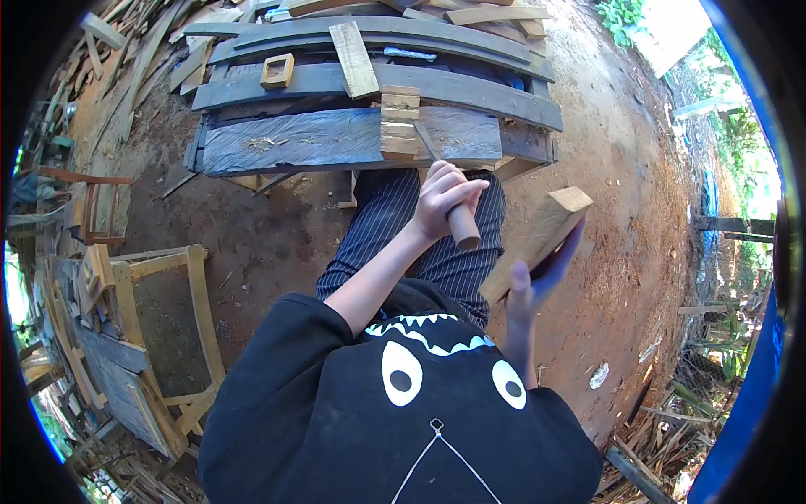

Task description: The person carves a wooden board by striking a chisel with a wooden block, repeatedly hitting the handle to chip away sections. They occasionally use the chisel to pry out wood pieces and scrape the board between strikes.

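Observation:
My left hand (447, 200) is closed around a chisel (463, 228) with a brown round handle. The chisel's blade slants up and left, its tip beside a short piece of wood (400, 126) with cuts across it. That piece lies crosswise on the front plank of the bench (294, 139). Off to the right, my right hand (529, 290) grips a thick wooden block (537, 233), raised at a slant and apart from the chisel. Part of the right hand is blurred, and some of its fingers are behind the block.
On the bench lie a pale board (353, 59), a small wooden frame piece (277, 71) and wood shavings (263, 144). Offcuts are heaped behind it. A wooden frame (201, 311) stands on the dirt floor at left. My striped trousers (378, 227) reach under the bench's front edge.

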Demonstrator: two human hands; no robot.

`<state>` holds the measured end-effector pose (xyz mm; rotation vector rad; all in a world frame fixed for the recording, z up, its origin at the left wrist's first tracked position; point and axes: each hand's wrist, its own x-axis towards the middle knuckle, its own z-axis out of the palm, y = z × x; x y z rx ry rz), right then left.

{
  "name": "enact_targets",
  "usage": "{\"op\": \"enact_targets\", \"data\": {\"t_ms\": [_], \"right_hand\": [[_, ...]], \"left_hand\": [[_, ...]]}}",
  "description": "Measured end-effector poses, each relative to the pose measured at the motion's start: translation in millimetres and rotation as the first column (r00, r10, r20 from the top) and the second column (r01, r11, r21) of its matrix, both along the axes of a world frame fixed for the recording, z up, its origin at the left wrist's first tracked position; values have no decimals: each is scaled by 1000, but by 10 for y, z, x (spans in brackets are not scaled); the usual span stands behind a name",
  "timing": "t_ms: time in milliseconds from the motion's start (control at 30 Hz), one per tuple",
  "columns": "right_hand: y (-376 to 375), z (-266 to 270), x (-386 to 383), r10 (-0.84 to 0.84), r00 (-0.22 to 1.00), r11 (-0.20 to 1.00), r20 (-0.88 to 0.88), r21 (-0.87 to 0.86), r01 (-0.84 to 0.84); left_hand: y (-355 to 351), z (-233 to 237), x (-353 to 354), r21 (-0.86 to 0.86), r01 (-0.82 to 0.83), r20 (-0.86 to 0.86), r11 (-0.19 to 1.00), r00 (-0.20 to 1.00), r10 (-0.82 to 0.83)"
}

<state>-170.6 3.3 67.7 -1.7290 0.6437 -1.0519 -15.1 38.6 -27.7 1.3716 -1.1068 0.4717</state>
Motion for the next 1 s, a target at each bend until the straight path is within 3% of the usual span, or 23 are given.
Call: {"op": "enact_targets", "data": {"t_ms": [133,800,1000], "right_hand": [[-120,32,32,-21,999,1000,37,8,20],[-362,55,101,-59,997,997,-45,-60,57],[-374,337,183,148,977,989,157,-33,-144]], "left_hand": [[-25,396,62,-49,52,-37,997,998,-53],[-390,521,505,-156,-65,-170,986,985,38],[-435,362,455,-147,-33,-81,989,996,21]]}}
